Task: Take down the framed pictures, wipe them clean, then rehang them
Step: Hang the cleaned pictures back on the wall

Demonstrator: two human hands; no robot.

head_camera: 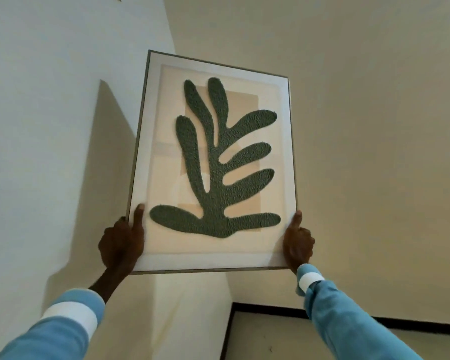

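My left hand grips the lower left corner of the picture, thumb flat on the front. My right hand grips the lower right corner the same way. I hold the picture up in front of the wall, slightly tilted. Both sleeves are light blue.

Soft light, blurred wide-angle edges
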